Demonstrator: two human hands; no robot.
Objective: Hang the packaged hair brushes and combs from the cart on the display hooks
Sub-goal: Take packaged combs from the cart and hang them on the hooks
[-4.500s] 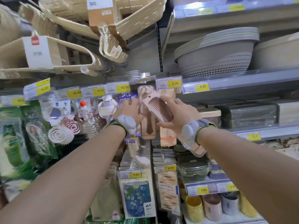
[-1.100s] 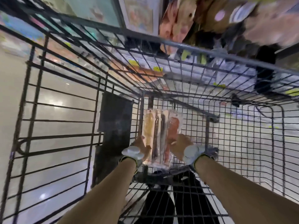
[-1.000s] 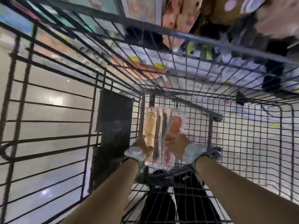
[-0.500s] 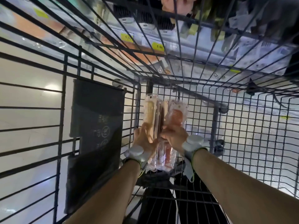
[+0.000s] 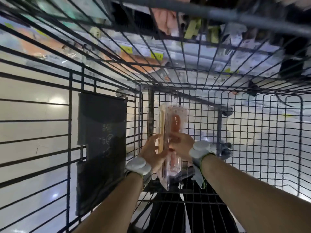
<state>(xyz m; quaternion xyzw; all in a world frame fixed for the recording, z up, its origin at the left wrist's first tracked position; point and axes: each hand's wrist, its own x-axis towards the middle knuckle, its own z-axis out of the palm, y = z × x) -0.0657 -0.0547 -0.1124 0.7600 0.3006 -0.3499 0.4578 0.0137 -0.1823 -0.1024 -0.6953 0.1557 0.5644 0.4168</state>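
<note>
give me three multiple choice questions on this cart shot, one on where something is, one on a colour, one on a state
1. Where is the dark rectangular panel that hangs on the wire shopping cart?
A. to the left of the hands
B. to the right of the hands
C. lying flat under the packs

2. What colour is the item inside the clear plastic pack nearest the right hand?
A. blue
B. orange-red
C. green

3. What is the state of the bundle of clear plastic comb and brush packs?
A. lying loose on the cart floor
B. hanging on a hook
C. held upright between both hands

Answers:
1. A: the panel sits on the cart wall left of the left hand.
2. B: an orange-red shape shows through the wrap above the right hand.
3. C: both hands clasp the bundle's lower part, its top pointing away from the person.
</note>
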